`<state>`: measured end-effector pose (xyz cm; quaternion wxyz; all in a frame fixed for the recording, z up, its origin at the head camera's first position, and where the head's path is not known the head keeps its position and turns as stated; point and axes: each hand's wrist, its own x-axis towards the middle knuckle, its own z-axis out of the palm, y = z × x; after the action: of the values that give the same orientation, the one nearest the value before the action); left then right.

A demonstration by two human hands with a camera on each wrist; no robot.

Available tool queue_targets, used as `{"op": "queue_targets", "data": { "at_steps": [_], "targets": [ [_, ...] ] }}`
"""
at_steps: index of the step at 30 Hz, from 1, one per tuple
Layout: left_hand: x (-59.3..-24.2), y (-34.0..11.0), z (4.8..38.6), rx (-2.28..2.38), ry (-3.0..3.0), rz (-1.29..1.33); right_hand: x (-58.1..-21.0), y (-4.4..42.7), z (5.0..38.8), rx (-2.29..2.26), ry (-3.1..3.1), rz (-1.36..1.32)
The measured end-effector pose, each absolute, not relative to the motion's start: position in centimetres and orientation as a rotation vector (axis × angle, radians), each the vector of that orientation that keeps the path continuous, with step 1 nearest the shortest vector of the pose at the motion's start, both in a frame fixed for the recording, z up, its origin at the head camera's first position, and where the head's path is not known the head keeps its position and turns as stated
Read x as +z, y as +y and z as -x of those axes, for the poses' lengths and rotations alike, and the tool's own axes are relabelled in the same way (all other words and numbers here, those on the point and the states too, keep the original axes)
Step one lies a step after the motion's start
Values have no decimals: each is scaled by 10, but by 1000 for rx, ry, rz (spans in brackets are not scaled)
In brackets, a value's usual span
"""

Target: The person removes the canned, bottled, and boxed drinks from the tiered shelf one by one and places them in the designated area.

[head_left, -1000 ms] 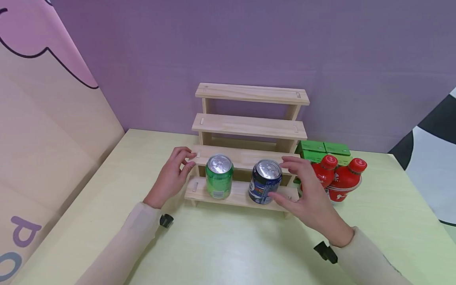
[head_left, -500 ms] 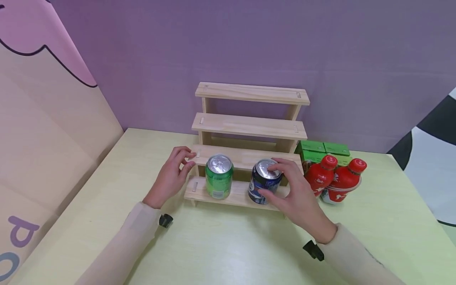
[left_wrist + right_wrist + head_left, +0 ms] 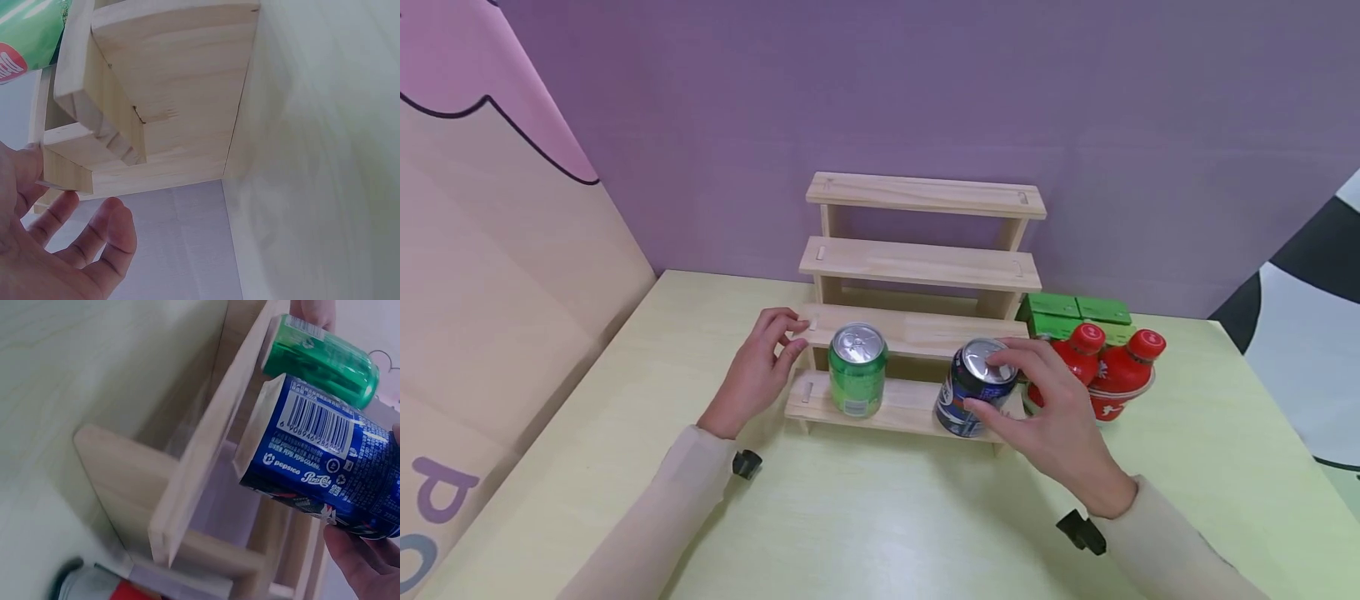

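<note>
My right hand (image 3: 1067,425) grips a blue Pepsi can (image 3: 958,400), fingers at its top and thumb on its near side. The can leans slightly over the right part of the lowest step of a wooden tiered shelf (image 3: 917,262); the right wrist view shows its lower end close to the board. Left of it, a green can (image 3: 857,375) stands upright on the same step. My left hand (image 3: 748,375) pinches the left end of the second step; in the left wrist view its fingers (image 3: 119,231) curl by the board end.
Right of the shelf stand red-capped bottles (image 3: 1123,375), bundled together, with green boxes (image 3: 1075,308) behind them. The shelf backs onto a purple wall (image 3: 925,83). Pale tabletop (image 3: 880,517) lies in front.
My right hand closed in on the blue Pepsi can, took hold of it, then shifted it a little right and tilted it. The left hand and the green can stayed in place.
</note>
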<state>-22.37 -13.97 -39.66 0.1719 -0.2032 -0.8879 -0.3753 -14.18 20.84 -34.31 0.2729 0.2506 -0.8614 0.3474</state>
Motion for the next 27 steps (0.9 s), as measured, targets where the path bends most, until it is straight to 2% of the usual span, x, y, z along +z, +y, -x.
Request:
{"op": "queue_targets", "data": {
  "at_steps": [9,17,27],
  "targets": [
    [-395,-139,221,-1088,-2504,587,-333,244,115,899,-2290,-569],
    [-395,-139,223,-1075,-2531,571,-341,291,89,814,-2415,-339],
    [-396,-140,223,-1061,-2501,597,-363,338,91,773,-2475,-288]
  ]
}}
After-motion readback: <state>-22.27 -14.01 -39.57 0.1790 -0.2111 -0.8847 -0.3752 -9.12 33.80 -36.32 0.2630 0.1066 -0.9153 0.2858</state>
